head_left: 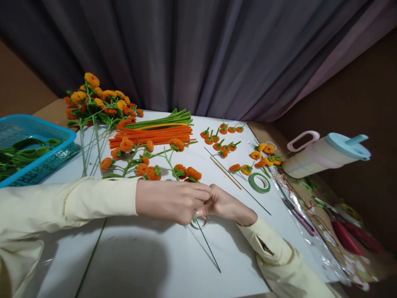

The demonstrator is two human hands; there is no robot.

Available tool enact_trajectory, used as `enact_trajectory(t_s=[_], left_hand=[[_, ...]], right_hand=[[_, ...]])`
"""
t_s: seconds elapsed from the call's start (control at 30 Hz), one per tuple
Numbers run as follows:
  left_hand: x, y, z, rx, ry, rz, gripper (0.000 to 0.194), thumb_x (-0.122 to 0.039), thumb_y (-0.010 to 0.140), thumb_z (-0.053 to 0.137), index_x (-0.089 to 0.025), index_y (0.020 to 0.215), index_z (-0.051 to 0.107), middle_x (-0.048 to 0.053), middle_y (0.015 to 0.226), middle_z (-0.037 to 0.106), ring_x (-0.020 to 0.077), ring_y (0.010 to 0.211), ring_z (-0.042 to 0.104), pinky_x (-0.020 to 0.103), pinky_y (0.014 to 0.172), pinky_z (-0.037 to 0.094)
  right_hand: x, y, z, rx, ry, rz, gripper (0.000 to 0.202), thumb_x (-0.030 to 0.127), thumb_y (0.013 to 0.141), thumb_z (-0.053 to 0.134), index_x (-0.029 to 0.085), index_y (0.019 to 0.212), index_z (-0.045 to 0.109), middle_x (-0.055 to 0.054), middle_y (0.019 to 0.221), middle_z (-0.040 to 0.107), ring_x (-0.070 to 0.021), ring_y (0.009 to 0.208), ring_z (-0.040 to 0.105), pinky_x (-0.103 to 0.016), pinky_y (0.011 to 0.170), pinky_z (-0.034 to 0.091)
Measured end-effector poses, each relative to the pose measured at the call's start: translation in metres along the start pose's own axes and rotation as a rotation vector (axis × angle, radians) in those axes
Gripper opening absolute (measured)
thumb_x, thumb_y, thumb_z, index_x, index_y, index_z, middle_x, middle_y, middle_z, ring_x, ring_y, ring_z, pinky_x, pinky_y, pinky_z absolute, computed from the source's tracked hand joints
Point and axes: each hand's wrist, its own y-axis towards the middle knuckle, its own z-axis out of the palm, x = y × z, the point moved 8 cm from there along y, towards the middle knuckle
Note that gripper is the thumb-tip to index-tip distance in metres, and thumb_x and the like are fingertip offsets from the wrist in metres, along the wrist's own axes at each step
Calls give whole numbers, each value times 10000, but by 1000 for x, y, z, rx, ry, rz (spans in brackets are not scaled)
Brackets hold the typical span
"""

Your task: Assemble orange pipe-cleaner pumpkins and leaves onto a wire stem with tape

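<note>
My left hand [173, 200] and my right hand [225, 203] meet at the middle of the table with fingertips pinched together. A thin dark green wire stem [208, 245] slants down towards me from under the fingers. Just below the fingertips a pale tape ring [201, 223] shows in part. The left fingers appear closed on the wire; what the right fingers pinch is hidden. Right behind my hands lie orange fuzzy flowers [192, 174] with green bases. More orange flowers on a branched green stem [132, 163] rest behind my left wrist.
Orange pipe cleaners [155, 135] and green ones [167, 119] lie behind. Finished flowers [93, 97] are heaped at the back left near a blue basket [37, 169] of leaves. Rightward are a wooden stick [226, 172], green tape [259, 183], small flowers [223, 151], a tumbler [325, 155] and pliers [347, 236].
</note>
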Motion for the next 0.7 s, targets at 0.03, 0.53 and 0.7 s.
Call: enact_trajectory(t_s=[0.03,0.53,0.7], left_hand=[[0,0,-1,-14,-38,-34,288,-44,750,495,-257,624,642,63,683,633,218,814,543,370,879,423],[-9,-13,-5,73,653,214,413,-45,858,292,-162,797,683,113,802,705,208,889,618,360,893,465],[-13,-27,-11,-191,938,272,287,-51,880,351,-98,958,622,129,969,690,216,951,606,374,832,471]], right_hand=[[-1,0,2,15,27,-4,95,159,621,668,135,538,628,50,477,485,-76,461,391,-217,462,348],[-1,-1,-4,-240,310,-147,270,348,667,714,130,608,565,27,503,508,-77,441,415,-215,458,327],[2,-4,-12,-354,266,-179,212,266,675,670,141,565,538,37,501,473,-74,459,376,-211,465,286]])
